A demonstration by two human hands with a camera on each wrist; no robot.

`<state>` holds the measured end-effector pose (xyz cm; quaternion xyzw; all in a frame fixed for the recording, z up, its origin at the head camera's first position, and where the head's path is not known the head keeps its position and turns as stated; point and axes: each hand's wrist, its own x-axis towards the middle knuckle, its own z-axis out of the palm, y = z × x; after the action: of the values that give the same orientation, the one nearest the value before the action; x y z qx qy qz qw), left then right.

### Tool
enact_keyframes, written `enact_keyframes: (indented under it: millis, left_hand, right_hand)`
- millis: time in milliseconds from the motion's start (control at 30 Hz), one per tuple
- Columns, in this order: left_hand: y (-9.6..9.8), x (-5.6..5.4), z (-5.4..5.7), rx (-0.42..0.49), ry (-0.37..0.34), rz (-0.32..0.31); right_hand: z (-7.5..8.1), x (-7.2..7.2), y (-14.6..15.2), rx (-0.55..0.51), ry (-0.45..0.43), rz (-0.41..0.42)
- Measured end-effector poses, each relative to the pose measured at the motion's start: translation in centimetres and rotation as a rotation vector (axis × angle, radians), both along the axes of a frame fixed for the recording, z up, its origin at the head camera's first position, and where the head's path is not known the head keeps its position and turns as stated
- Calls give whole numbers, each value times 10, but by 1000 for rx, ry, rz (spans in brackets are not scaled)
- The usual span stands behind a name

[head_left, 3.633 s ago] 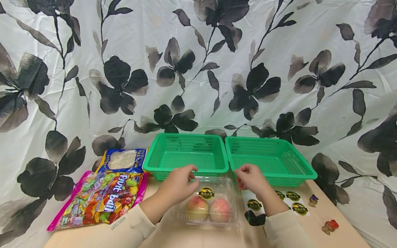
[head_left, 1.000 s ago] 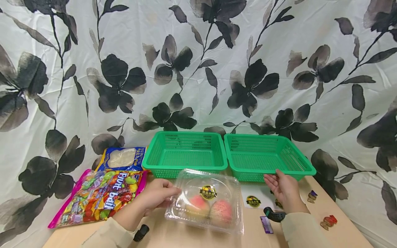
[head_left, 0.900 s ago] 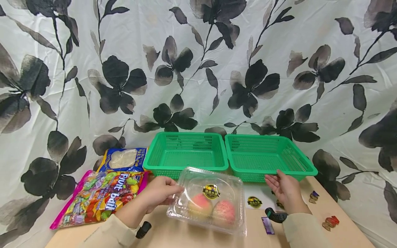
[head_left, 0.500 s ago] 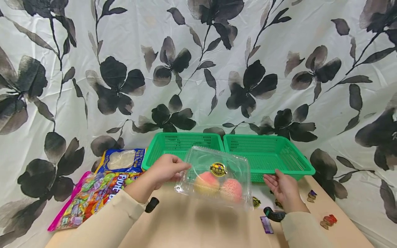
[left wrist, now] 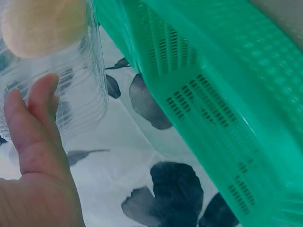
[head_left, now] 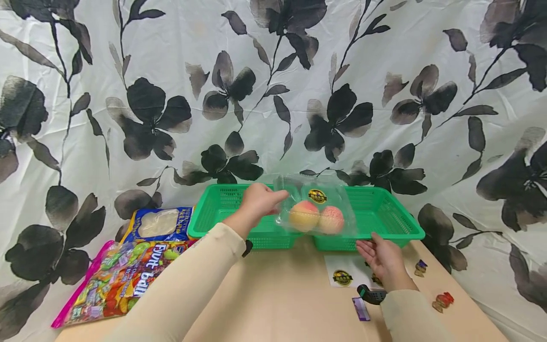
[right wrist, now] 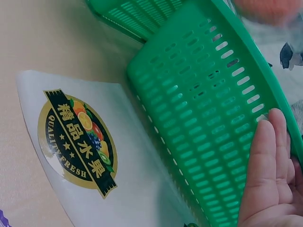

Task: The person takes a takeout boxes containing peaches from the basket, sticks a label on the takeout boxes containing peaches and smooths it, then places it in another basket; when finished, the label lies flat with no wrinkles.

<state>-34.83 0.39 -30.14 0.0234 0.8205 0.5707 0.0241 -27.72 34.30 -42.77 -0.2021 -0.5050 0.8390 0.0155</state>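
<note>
A see-through plastic fruit box holds two peaches and carries a black-and-gold round label. My left hand pinches its left edge, keeping it raised and tilted over where two green baskets meet. In the left wrist view, the fingers lie along the box wall, beneath a blurred peach. My right hand holds the front rim of the right basket, its thumb at the rim and fingers against the outer wall. The left basket is partly hidden by my left hand.
A sheet of round labels lies before the right basket, with a purple wrapper nearer me. Wrapped candies sit at the right. A candy bag and a blue-and-yellow packet lie left. Patterned cloth hangs behind.
My left hand took the fruit box by its left edge, lifted it off the table and carried it forward and right. My right hand went to the right basket's rim and stayed there.
</note>
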Motion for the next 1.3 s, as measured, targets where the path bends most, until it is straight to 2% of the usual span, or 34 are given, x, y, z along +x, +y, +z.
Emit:
enact_keyframes:
  millis: [267, 367, 533, 633, 800, 1033, 1300]
  left_hand:
    - [46, -24, 1, -205, 94, 69]
    - [60, -28, 0, -242, 123, 84]
    - [77, -31, -7, -304, 126, 116]
    - [86, -32, -13, -323, 135, 136]
    - [101, -32, -23, -346, 162, 129]
    - [117, -35, -36, -320, 145, 142]
    - [135, -36, -51, -362, 125, 132]
  right_hand:
    - [-1, -3, 0, -6, -5, -18]
    - [-3, -2, 0, 2, -4, -27]
    - [-7, -2, -2, 3, 3, -19]
    - [-9, -2, -3, 4, 11, -14]
    - [-9, -3, 1, 14, 22, -20]
    - [-8, -2, 5, 21, 30, -20]
    - [-9, -4, 0, 28, 38, -31]
